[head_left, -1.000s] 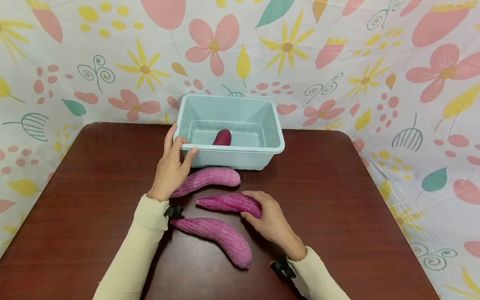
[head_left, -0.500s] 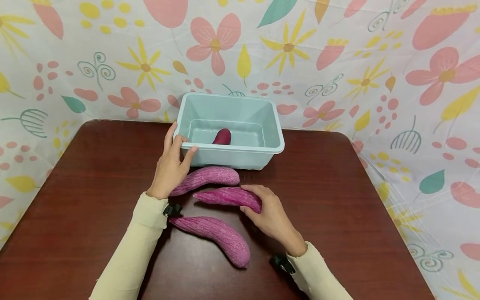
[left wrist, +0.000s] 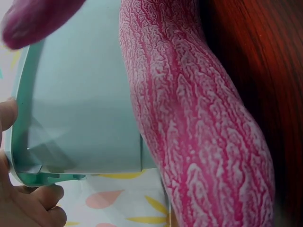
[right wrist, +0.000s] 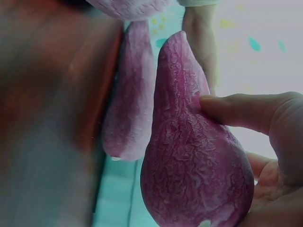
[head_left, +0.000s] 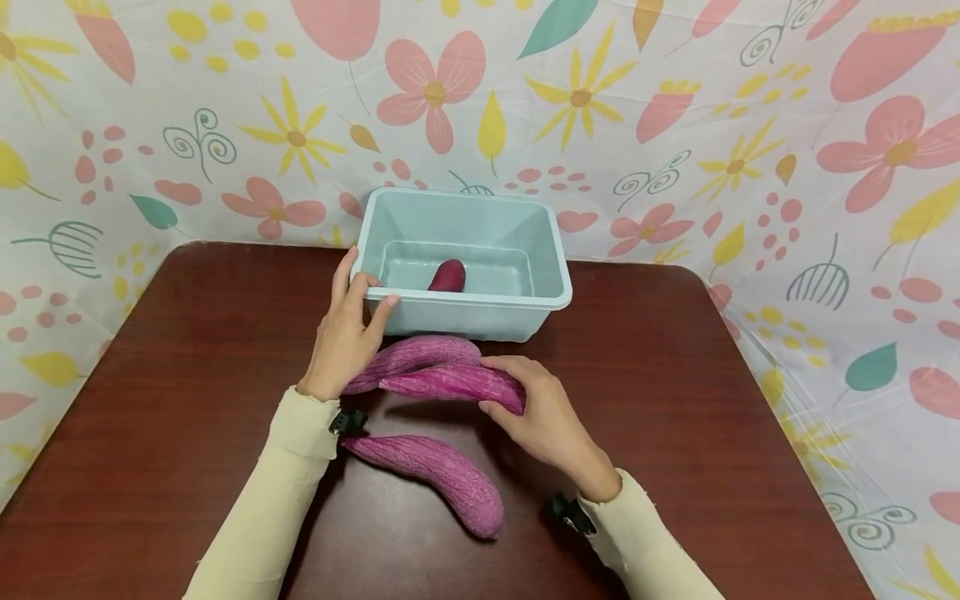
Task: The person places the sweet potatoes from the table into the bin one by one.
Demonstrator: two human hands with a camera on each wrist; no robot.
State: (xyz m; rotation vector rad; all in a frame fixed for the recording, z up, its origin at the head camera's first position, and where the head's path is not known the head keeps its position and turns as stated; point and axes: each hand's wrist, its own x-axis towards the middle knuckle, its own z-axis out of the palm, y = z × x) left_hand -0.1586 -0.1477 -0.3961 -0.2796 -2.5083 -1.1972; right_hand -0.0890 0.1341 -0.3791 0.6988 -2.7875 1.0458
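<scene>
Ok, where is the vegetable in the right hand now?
In the head view, the held vegetable is near the middle, its right end in the right hand, above the table and partly covering the farther vegetable by the blue tub.

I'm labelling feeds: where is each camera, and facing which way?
Head: on the head, facing forward, down at tub; left hand, right hand, sleeves show.
Left wrist: on that wrist, facing tub and near vegetable; left hand partly shows.
Right wrist: on that wrist, facing held vegetable; right hand shows, left beyond.
Head and left wrist share the tub.
</scene>
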